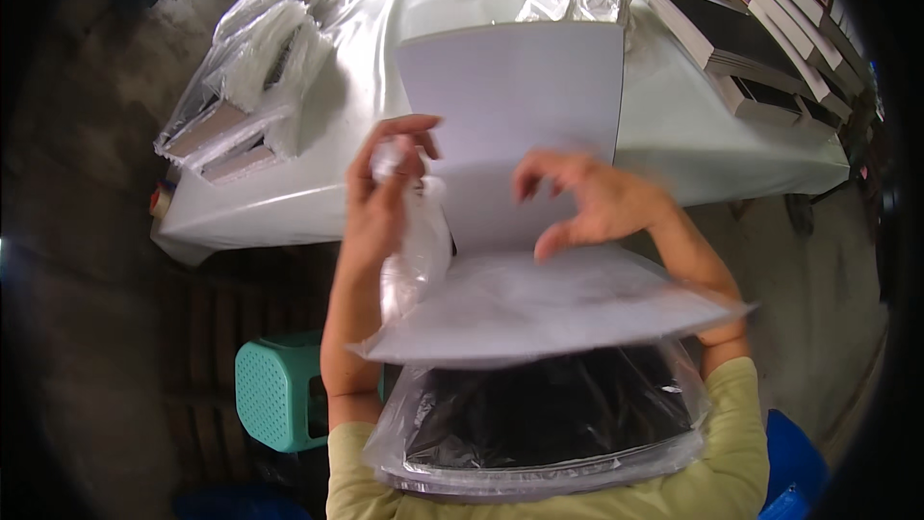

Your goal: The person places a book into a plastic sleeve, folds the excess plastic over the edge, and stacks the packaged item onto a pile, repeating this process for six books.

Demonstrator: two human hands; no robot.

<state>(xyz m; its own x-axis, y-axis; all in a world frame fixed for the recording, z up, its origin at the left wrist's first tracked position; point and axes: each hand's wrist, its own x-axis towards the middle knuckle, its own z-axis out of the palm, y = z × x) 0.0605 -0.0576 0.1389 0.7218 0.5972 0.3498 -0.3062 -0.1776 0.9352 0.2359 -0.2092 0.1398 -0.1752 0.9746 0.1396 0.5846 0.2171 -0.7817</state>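
Note:
My left hand [385, 178] is closed around a crumpled clear plastic film [412, 250], which trails down beside a large white panel [520, 87]. The panel stretches from the table toward me, with its far end on the cloth. In front of it my right hand [602, 200] is in the air, blurred, its fingers curved and apart with nothing between them. Below both hands a white flat piece [549, 303] in clear plastic lies tilted across my forearms. Closest to my body is a black flat item [549, 409] in a clear plastic bag.
Plastic-wrapped packages [260, 82] are piled on the table's left. Stacks of thick books [741, 34] stand on the right. Folded clear plastic [577, 0] lies behind the panel. A pale cloth [260, 207] covers the table. A green stool [279, 395] stands at lower left.

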